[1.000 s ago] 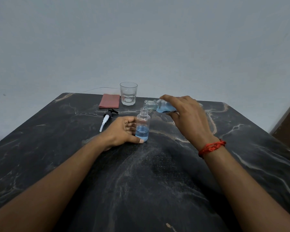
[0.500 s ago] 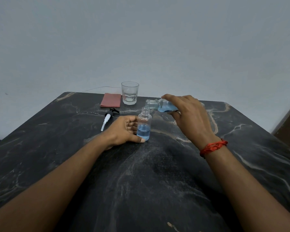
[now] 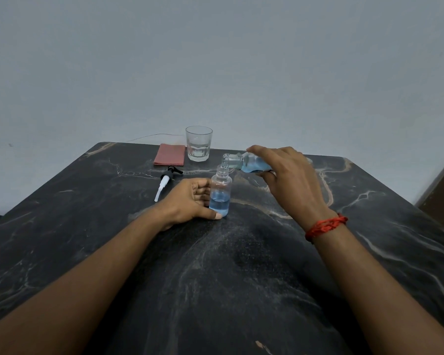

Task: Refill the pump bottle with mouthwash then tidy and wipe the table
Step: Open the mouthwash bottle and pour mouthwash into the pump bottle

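A small clear pump bottle [image 3: 220, 193] stands upright on the dark marble table [image 3: 215, 278], uncapped and about half full of blue liquid. My left hand [image 3: 190, 201] grips it from the left at its base. My right hand [image 3: 287, 175] holds a clear mouthwash bottle [image 3: 244, 163] tipped almost flat, its open mouth right above the pump bottle's neck. Blue mouthwash lies in the tipped bottle's body. The pump head [image 3: 166, 183], black with a white tube, lies on the table to the left.
A folded red cloth [image 3: 169, 155] lies at the table's far edge, with a clear drinking glass [image 3: 198, 146] beside it on the right. A grey wall rises behind the table. A brown surface shows at the far right edge.
The blue liquid in the pump bottle has risen. The mouthwash bottle has stayed tipped over its neck, and both hands have kept their grip.
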